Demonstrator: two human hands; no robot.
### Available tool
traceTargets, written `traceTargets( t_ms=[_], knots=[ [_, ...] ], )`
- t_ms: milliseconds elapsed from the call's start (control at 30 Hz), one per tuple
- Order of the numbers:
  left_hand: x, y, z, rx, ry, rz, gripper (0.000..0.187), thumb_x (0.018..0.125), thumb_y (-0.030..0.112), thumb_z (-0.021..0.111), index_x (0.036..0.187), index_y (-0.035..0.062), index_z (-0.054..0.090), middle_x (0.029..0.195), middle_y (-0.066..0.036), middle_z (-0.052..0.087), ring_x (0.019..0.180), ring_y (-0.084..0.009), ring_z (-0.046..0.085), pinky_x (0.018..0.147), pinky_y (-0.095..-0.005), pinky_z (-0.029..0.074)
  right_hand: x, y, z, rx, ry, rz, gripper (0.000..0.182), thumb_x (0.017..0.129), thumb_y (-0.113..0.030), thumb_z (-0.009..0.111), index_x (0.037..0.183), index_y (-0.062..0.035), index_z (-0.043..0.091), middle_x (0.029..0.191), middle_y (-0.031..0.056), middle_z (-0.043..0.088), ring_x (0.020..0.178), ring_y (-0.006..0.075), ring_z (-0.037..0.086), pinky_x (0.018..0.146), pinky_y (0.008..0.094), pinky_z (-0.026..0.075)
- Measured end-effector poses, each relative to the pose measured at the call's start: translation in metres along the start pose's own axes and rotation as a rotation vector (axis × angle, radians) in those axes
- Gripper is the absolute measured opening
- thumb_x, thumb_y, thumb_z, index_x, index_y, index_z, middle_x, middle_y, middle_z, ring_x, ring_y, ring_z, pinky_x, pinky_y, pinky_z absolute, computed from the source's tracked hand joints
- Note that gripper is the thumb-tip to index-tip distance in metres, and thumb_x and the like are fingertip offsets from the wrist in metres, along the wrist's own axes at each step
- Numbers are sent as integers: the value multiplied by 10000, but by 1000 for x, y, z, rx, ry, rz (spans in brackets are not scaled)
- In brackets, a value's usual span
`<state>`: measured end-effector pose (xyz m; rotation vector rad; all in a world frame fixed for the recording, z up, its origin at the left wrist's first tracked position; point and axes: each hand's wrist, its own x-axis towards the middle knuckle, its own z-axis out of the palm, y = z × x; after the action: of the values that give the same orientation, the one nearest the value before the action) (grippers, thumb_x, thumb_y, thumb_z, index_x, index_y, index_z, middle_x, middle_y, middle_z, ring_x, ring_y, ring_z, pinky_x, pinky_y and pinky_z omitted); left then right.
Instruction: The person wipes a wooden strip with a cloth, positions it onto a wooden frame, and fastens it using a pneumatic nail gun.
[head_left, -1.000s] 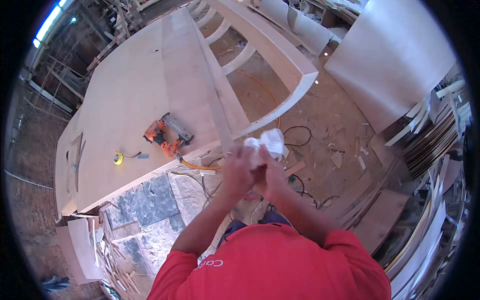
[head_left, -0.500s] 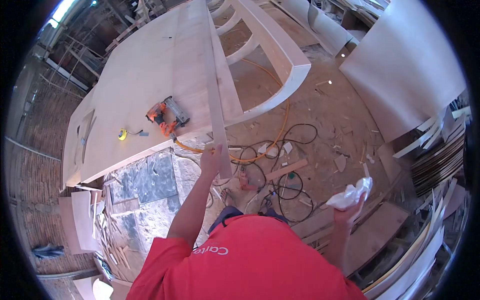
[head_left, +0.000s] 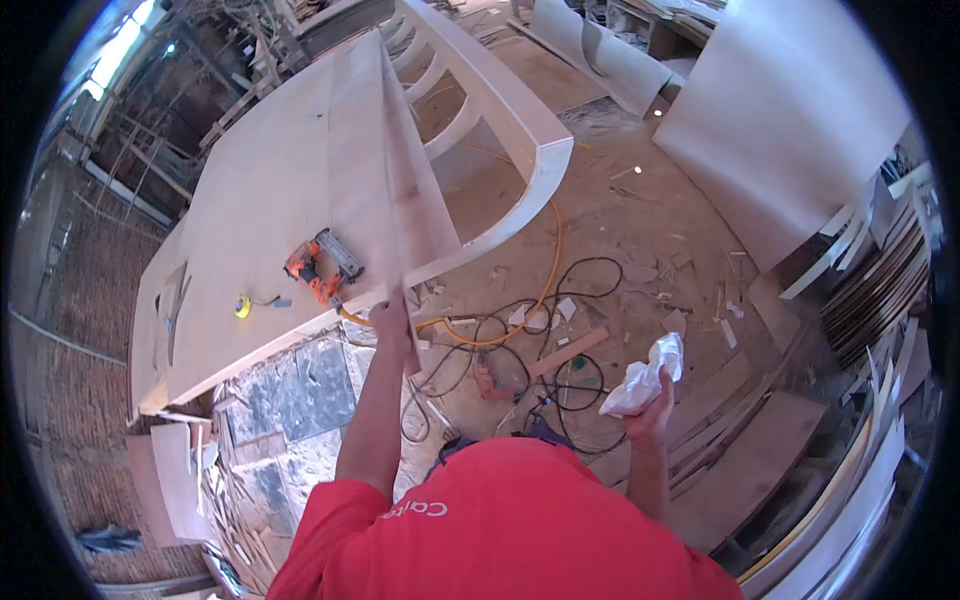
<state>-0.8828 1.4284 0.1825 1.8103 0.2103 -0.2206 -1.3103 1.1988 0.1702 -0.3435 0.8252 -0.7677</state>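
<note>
In the head view, the hands are well apart. The left hand (head_left: pixel 388 322) is closed around the near end of a long, thin wooden strip (head_left: pixel 396 200), where it juts past the near edge of the big board (head_left: pixel 250 220). That end is probably the handiest place to steer its length from; blur hides whether the strip lies flat or is slightly lifted. The right hand (head_left: pixel 652 408) is out to the right of the board, fingers curled about a crumpled white plastic bag (head_left: pixel 648 376), seemingly to keep it out of the strip's way. What is in the bag, if anything, cannot be told.

On the board, by its near edge, lies an orange and black nail gun (head_left: pixel 322 268), likely put there to be within reach. Its orange hose (head_left: pixel 556 250) runs off that edge and loops over the floor to the right. A yellow tape measure (head_left: pixel 243 306) sits on the board left of the gun. A curved wooden frame (head_left: pixel 500 90) stands along the board's right side.

White lettering (head_left: pixel 415 510) on the red shirt (head_left: pixel 530 520) starts with "Ca"; the rest is unclear. No brand is readable on the gun or tape.
</note>
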Motion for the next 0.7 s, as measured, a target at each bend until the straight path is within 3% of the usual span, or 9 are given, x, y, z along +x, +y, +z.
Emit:
traceTargets(
  t_ms=[100, 167, 333, 433, 567, 700],
  knots=[
    [25, -32, -48, -29, -6, 79, 530, 966, 446, 725, 904, -80, 706, 792, -79, 670, 698, -148, 586, 650, -359, 503, 5, 14, 6, -31, 21, 42, 530, 943, -512, 659, 1321, -152, 568, 1072, 47, 658, 959, 250, 672, 744, 508, 585],
    [-14, -12, -75, -53, 38, 49, 501, 985, 431, 720, 905, -64, 711, 780, -55, 657, 678, -120, 555, 619, -323, 468, 11, 22, 6, -92, -77, 52, 513, 946, -497, 663, 1318, -156, 570, 1069, 45, 657, 955, 245, 673, 725, 499, 594],
    [-31, -60, -156, -51, 75, 18, 442, 1009, 387, 705, 851, -25, 695, 740, -12, 623, 645, -84, 509, 574, -284, 412, 27, 47, 24, -191, -127, 101, 497, 949, -473, 675, 1321, -162, 566, 1055, 41, 655, 949, 247, 678, 713, 483, 602],
    [-61, -69, -200, -173, 141, 37, 411, 1019, 357, 699, 813, 2, 676, 708, 21, 590, 628, -68, 475, 562, -263, 391, 17, 60, 64, -269, -187, 147, 486, 952, -468, 680, 1316, -165, 572, 1050, 40, 656, 941, 247, 680, 720, 470, 603],
    [-89, -90, -280, -119, 198, 88, 370, 1014, 328, 710, 880, -16, 706, 736, 25, 625, 653, -50, 500, 568, -254, 399, -4, 96, 125, -325, -242, 147, 483, 968, -445, 681, 1317, -133, 564, 1056, 40, 662, 932, 234, 682, 730, 452, 605],
    [-108, -91, -356, -173, 146, 144, 355, 1003, 309, 719, 909, -33, 710, 753, 15, 648, 680, -42, 526, 586, -253, 418, -41, 157, 183, -402, -358, 186, 480, 959, -470, 679, 1302, -148, 581, 1067, 39, 664, 958, 240, 680, 747, 483, 601]
  ],
)
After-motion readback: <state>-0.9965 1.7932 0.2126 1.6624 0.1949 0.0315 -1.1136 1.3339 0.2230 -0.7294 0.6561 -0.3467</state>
